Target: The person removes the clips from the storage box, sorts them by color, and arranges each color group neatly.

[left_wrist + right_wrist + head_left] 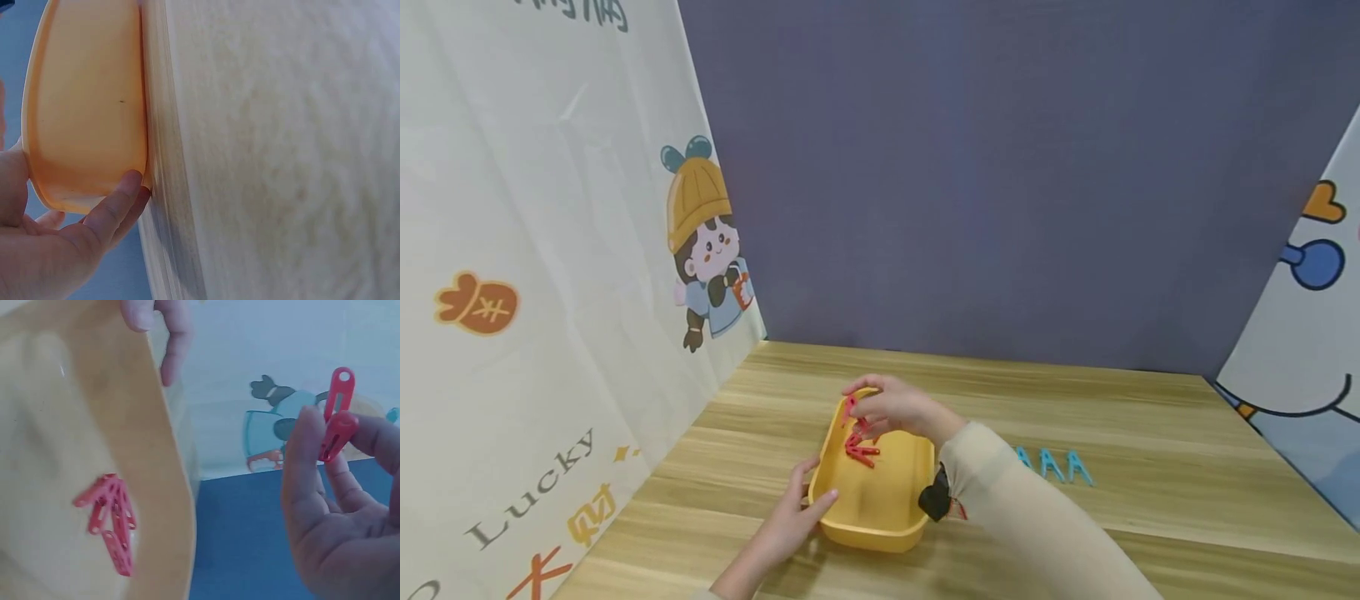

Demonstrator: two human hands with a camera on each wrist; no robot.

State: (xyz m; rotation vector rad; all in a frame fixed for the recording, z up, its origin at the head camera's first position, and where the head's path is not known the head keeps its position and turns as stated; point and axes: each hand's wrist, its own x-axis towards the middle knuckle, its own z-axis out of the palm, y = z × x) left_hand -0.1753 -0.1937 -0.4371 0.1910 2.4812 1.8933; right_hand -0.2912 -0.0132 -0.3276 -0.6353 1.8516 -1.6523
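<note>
Seen from the head, the right hand point(901, 410) pinches a red clip point(340, 420) in its fingers at the eleven-o'clock end of the yellow bin point(880, 500), the pile of red clips point(854, 447) at its six o'clock, the left hand point(793, 517) gripping the rim at eight.
</note>
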